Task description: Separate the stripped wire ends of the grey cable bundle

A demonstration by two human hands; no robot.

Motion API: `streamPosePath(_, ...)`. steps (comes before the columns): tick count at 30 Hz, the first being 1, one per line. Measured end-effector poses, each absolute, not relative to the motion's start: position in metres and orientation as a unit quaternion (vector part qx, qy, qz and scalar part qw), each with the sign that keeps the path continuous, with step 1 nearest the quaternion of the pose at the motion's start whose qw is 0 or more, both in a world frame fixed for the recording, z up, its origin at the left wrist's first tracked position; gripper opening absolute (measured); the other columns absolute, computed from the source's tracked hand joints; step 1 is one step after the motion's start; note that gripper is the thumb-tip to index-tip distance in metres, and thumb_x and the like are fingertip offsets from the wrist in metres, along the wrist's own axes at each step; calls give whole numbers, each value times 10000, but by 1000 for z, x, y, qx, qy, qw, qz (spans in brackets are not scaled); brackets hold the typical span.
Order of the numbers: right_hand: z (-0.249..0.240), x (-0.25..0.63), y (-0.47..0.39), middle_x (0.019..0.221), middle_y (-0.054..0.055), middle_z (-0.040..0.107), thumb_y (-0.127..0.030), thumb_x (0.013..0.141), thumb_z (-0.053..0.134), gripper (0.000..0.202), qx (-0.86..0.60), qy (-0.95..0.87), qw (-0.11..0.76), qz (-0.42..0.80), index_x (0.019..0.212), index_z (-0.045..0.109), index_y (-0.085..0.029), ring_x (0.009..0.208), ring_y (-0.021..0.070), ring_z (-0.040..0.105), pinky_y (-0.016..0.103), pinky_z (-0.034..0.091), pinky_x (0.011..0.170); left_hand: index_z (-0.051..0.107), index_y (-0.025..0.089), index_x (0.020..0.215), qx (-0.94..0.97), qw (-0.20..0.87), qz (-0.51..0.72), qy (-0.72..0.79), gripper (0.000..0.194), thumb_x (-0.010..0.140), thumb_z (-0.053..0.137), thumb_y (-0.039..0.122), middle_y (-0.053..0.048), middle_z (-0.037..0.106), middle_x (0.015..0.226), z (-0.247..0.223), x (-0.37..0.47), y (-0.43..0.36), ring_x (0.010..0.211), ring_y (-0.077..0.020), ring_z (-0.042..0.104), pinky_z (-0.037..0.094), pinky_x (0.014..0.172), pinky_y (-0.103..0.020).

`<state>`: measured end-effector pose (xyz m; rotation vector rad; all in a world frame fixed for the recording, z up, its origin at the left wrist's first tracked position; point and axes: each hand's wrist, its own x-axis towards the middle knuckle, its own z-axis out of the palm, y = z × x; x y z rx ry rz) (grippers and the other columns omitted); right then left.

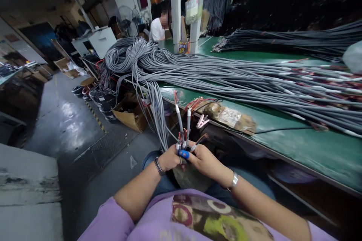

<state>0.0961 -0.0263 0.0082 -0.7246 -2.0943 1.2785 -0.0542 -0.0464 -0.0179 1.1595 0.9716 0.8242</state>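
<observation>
My left hand (170, 158) is closed around several grey cables whose ends stick up above my fingers. White bands and thin coloured wires show at the cable ends (180, 120). Close against it, my right hand (206, 158) is closed on the same group, with a blue cover (184, 154) on its thumb. One cable end with dark and copper wires (200, 139) leans right from my right hand. A hanging loop of grey cables (158, 113) runs down from the table beside my left hand. What lies between my palms is hidden.
Long grey cables (215, 71) lie across the green table (283, 143). At its near edge are a taped board (226, 116) and a pink clip (202, 121). A cardboard box (131, 113) stands below left. A person (157, 29) sits behind the white posts (175, 11).
</observation>
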Motion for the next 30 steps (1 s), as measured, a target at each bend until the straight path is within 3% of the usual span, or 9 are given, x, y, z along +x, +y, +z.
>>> streamPosePath(3,11,100,-25,835,40,634,-441,877,504,266,-271,-784,331,450,897,563,-183,723,161,568,276,468,689,552,165,627,516,628,373,447,348,593,747,452,69,411,412,-19,-56,-49,364,-88,415,432,423,-258)
streamPosePath(5,11,105,-25,832,44,615,-432,911,433,265,-282,-776,360,434,879,540,-192,725,160,557,277,468,683,549,169,591,530,580,403,469,406,696,642,550,53,413,402,-18,-59,-53,382,-94,433,451,467,-268)
streamPosePath(8,6,113,-27,804,53,588,-374,961,278,319,-287,-780,387,399,867,529,-200,720,163,546,288,471,677,590,163,573,547,461,467,520,492,826,475,568,-42,586,537,-13,-64,-59,576,-143,573,497,632,-290)
streamPosePath(11,-1,121,-28,923,93,601,-319,953,296,285,-276,-818,388,323,976,552,-196,841,194,561,333,476,772,692,166,840,558,394,499,533,362,814,550,499,-92,697,841,-7,-63,-64,805,-189,625,507,762,-312)
streamPosePath(14,-3,128,-26,976,108,589,-293,923,368,245,-322,-844,357,240,992,585,-204,871,208,558,344,474,772,693,174,967,568,422,476,521,333,824,560,445,-86,702,828,-3,-53,-63,746,-178,629,512,756,-316)
streamPosePath(17,-1,137,-23,843,75,565,-300,910,385,234,-385,-833,335,213,853,590,-205,691,169,543,287,462,615,680,163,1002,539,440,494,521,371,828,544,461,-53,674,664,4,-38,-59,642,-166,615,518,726,-323)
streamPosePath(19,1,143,-22,736,46,544,-303,914,373,256,-386,-820,355,229,760,554,-207,611,153,522,269,448,571,674,163,1005,534,441,504,516,388,825,538,479,-71,700,768,10,-30,-57,712,-186,638,521,739,-331)
streamPosePath(22,4,150,-22,593,13,526,-323,920,366,297,-370,-792,412,258,683,511,-219,504,140,495,245,429,493,661,186,1065,595,401,490,494,361,840,536,440,-96,691,1040,20,-26,-56,978,-218,616,461,919,-343)
streamPosePath(30,27,149,-21,556,12,593,-363,817,545,190,-323,-777,461,282,688,590,-231,461,151,538,241,452,454,716,175,891,545,503,508,438,437,770,570,569,-93,712,857,26,-19,-48,833,-222,649,507,809,-356)
